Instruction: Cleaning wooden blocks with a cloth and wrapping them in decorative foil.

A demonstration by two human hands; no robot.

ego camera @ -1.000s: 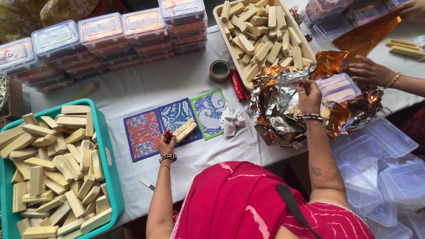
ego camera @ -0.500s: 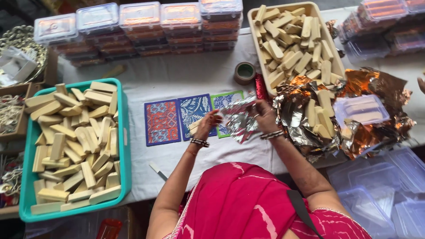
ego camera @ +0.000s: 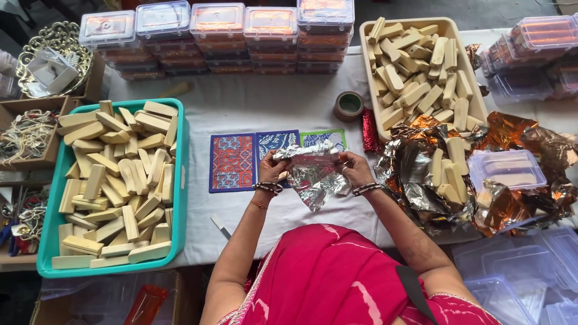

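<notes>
A teal tray [ego camera: 180, 180] of pale bars lies left of the patterned mats [ego camera: 241, 162]. Above the mats, a silver foil sheet [ego camera: 313, 174] is pinched by the left hand [ego camera: 274, 168] and right hand [ego camera: 355, 168]; folds are best kept taut and even.

Crinkled silver foil [ego camera: 313, 174] covers whatever sits between the left hand [ego camera: 272, 170] and right hand [ego camera: 355, 168], so the wrapped piece cannot be seen. The fingertips disappear behind its folds. Clear plastic boxes [ego camera: 530, 271] are cut off at the lower right edge. The basket of trinkets [ego camera: 27, 135] at far left is too small to make out.
</notes>
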